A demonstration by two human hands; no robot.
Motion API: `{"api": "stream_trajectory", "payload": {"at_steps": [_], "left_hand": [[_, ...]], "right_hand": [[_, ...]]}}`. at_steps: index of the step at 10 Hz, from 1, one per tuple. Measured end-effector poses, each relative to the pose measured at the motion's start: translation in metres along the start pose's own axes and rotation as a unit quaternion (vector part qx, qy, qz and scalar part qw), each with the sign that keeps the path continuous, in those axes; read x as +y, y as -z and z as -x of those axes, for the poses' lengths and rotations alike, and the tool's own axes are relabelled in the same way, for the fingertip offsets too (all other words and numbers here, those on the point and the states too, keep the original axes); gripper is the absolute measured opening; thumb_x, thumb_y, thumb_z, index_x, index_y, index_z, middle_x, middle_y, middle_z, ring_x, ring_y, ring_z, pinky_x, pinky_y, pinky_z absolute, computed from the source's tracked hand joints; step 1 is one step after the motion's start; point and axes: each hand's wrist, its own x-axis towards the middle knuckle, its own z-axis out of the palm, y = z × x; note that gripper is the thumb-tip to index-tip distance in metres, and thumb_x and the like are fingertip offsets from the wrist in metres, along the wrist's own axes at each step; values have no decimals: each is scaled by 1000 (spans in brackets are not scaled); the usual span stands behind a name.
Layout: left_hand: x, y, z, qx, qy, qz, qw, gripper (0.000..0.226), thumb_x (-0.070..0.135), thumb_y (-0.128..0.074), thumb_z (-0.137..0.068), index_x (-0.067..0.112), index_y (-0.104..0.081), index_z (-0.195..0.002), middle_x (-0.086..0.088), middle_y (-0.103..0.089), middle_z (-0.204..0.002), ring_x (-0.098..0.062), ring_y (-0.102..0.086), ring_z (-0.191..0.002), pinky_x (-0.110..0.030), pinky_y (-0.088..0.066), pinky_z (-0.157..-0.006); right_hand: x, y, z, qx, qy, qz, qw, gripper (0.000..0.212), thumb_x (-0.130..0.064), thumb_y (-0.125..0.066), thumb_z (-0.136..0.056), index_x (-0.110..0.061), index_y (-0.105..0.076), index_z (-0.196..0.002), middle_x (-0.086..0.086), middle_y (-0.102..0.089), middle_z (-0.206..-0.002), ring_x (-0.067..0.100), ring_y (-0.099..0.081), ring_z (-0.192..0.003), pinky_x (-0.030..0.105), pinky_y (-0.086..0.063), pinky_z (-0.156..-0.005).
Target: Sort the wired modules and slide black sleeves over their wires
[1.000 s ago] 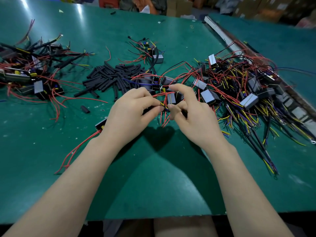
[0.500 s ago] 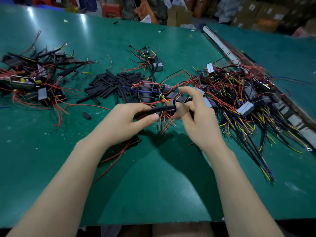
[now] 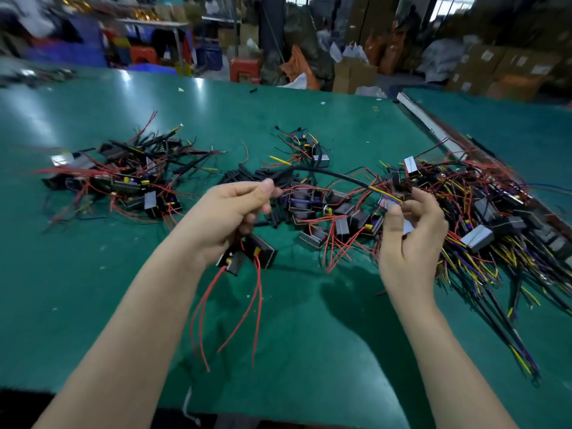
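Hands [image 3: 235, 212] [image 3: 411, 230] raised apart, stretching black sleeve [image 3: 328, 174].

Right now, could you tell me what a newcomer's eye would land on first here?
Probably the two raised hands at centre: the left hand holds a black module with red wires dangling, while a black sleeve arcs across to the right hand. Next, the big tangle of wired modules on the right of the green table.

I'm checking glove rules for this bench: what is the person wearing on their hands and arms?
Nothing shows on them. The left hand and right hand are bare, with no gloves, rings or watch, and both forearms are uncovered, with no sleeves in view.
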Motion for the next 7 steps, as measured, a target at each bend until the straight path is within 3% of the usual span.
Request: {"api": "stream_trajectory", "payload": {"at_steps": [1, 3, 4, 5, 6, 7], "left_hand": [[17, 33, -7, 106, -17, -45, 993, 19, 31, -62, -88, 16, -70, -80, 12, -58, -54, 1, -37, -42, -11, -27, -38], [70, 92, -47, 267, -116, -160, 943, 20, 35, -63, -90, 17, -68, -84, 8, -62, -65, 2, -45, -46, -14, -38, -47], [77, 115, -80, 337, -126, -321, 876, 28, 35, -55, -92, 10, -67, -89, -2, -70, -81, -23, -60, -80, -35, -49, -82], [70, 124, -97, 325, 18, -533, 781, 50, 39, -50, -94, -5, -48, -120, -28, -54, -123, -43, -48, -117, -49, -37, -103], [57, 122, -99, 250, 60, -577, 775, 52, 38, -54, -92, 2, -47, -129, -25, -49, -132, -42, -45, -121, -47, -34, -105], [53, 108, -84, 206, 7, -535, 819, 50, 33, -59, -91, 12, -48, -136, -18, -48, -138, -37, -46, -124, -46, -37, -105]], "right_hand": [[-4, -3, 5, -28, -9, 27, 999, 44, -25, -48, -93, -1, -45, -129, 9, -57, -108, 18, -37, -103, 39, -30, -94], [-4, -9, 12, -91, 18, 81, 992, 41, -15, -58, -92, -4, -46, -129, -4, -51, -102, 31, -44, -102, 40, -32, -88], [-2, -10, 12, -100, 17, 93, 990, 41, -13, -60, -91, -6, -46, -129, -9, -47, -100, 27, -41, -101, 36, -31, -85], [-1, -12, 11, -107, 8, 104, 989, 42, -13, -60, -90, -5, -46, -129, -9, -46, -101, 22, -38, -101, 38, -32, -87], [1, -12, 12, -124, 1, 108, 986, 43, -13, -60, -90, -5, -46, -130, -9, -45, -103, 20, -37, -102, 38, -32, -88], [4, -10, 11, -122, 3, 102, 987, 40, -13, -60, -90, -6, -48, -128, -10, -45, -101, 19, -36, -101, 38, -31, -90]]}}
